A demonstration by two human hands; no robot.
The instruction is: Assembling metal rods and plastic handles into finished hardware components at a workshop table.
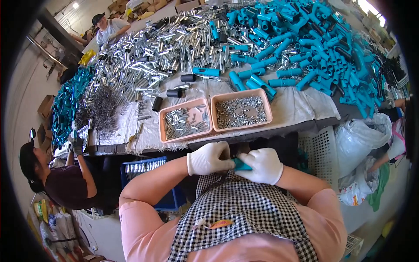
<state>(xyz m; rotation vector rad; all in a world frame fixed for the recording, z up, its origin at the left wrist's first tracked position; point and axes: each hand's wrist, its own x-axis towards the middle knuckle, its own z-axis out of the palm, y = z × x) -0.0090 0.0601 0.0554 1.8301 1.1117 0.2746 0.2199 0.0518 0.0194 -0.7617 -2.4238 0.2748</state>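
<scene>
In front of my apron, both hands wear white knit gloves. My right hand [263, 166] is closed round a teal plastic part [241, 165], most of it hidden by the fingers. Curled in at its left end is my left hand [212, 158], thumb against the part; whatever its fingers pinch is hidden. Just beyond my hands, at the table's edge, two pink trays sit side by side. The left tray [163, 129] holds short silver pins [183, 122]; the right tray [267, 105] contains many small metal pieces [241, 111].
Heaped on the table are silver metal tubes [148, 61], teal plastic housings [305, 43] and dark springs [104, 107]. Black sleeves [173, 93] lie behind the trays. A blue crate [174, 198] stands below left, a white basket [321, 150] at right. Co-workers sit left [65, 183] and far left [109, 30].
</scene>
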